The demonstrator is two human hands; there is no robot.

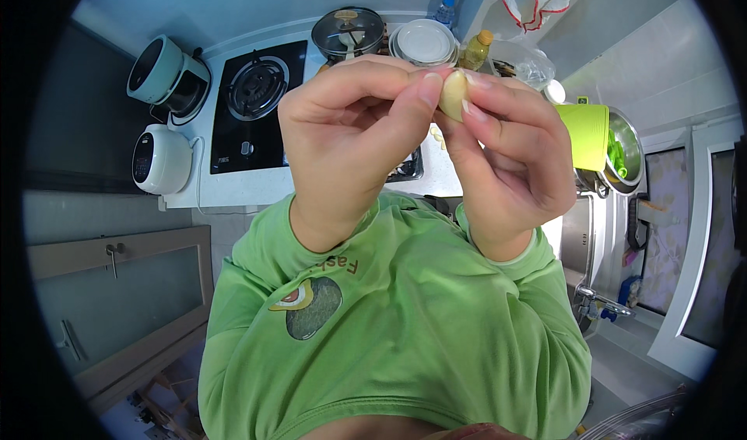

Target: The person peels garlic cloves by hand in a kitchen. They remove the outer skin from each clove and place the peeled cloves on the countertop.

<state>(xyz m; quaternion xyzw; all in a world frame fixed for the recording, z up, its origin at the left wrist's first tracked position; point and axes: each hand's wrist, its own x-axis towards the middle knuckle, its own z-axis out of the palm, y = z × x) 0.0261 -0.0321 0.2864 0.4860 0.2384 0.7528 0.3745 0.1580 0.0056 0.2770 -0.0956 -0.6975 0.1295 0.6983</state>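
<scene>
A pale garlic clove (453,95) is held up close to the camera between my two hands. My right hand (516,142) grips its right side with thumb and fingertips. On the other side, my left hand (362,125) has its thumb and index fingertips pinched together at the clove's upper left edge. Partly hidden behind my hands, a few small pale pieces (436,133) lie on the white countertop, beside a dark tray (413,167) whose contents are mostly covered.
Left lie a black gas hob (251,107), a white rice cooker (162,159) and a light-blue appliance (169,69). Behind stand a lidded pan (348,31), stacked white plates (425,41) and an oil bottle (476,50). Right are a green cutting board (583,136), a metal bowl (636,148) and a sink (576,236).
</scene>
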